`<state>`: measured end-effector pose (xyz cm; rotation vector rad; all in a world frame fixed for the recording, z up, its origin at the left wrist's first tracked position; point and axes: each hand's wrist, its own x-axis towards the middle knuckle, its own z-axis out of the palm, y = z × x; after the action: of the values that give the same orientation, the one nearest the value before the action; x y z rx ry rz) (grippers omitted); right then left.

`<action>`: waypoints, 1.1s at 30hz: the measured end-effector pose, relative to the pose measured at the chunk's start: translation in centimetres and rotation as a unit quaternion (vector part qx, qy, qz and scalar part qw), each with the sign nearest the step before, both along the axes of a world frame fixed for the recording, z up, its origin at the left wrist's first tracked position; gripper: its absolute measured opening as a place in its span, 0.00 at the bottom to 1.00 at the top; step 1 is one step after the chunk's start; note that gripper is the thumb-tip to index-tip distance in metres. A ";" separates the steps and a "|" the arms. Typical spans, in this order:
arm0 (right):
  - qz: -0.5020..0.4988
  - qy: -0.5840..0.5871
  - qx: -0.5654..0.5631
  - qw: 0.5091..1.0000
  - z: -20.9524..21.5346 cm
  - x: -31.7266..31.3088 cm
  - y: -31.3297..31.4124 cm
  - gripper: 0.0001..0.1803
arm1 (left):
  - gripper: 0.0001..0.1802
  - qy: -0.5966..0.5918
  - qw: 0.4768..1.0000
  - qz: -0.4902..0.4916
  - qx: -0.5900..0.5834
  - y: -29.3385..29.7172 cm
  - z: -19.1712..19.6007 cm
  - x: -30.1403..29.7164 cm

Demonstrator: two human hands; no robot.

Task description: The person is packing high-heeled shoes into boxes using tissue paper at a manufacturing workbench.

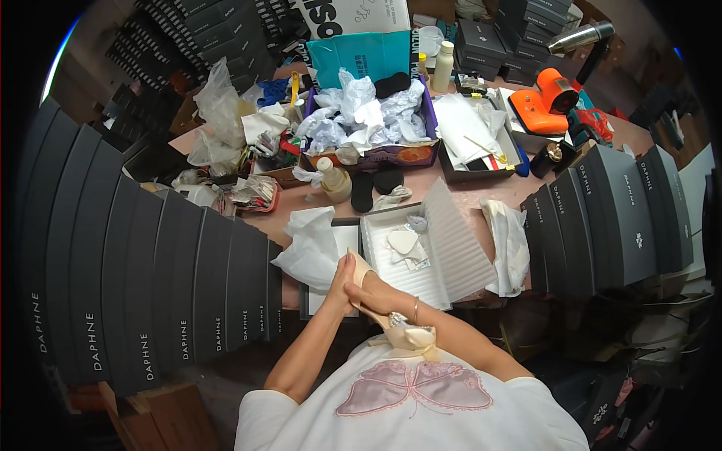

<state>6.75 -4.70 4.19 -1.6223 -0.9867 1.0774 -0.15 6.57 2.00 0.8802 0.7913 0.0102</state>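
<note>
A cream-coloured shoe (410, 338) is held in the air between the person's chest and the tabletop (297, 214). Its surface looks smooth, and near the end closer to the body there is a sparkling ornament. The left hand (343, 283) and the right hand (373, 295) are both closed around its far part; the hands touch each other and hide some of the shoe.

Just beyond them, an open box lies with a ribbed white sheet (453, 240) spread over its right side; inside is a white rounded pad (402, 240). At left, crumpled white paper (310, 244) partly covers a box edge. Further behind stand a cream bottle (334, 183), dark oval pads (362, 193) and a purple carton (391, 156) full of crumpled paper. An orange device (543, 105) is at the far right.

The tabletop is pinkish and crowded. Rows of dark grey boxes, on the left (135, 263) and on the right, close it in at both sides, and more stacked boxes (226, 37) fill the room behind.
</note>
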 end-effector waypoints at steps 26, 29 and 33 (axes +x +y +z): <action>-0.156 -0.288 -0.076 0.942 -3.2 -0.5 -1.2 0.21 | 0.33 -0.113 0.981 0.003 -0.156 -2.7 2.3 -0.5; -0.142 -0.256 -0.063 0.954 -2.5 1.3 -0.7 0.20 | 0.34 -0.092 0.984 0.108 -0.110 -6.4 3.5 -1.3; -0.041 -0.081 0.084 0.992 -1.6 2.7 -2.9 0.17 | 0.33 -0.134 0.958 0.137 -0.211 -2.2 0.9 -2.5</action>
<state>9.50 -7.63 2.58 -1.6151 -1.0765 0.7955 -2.66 4.39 2.88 0.3485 0.6231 0.1945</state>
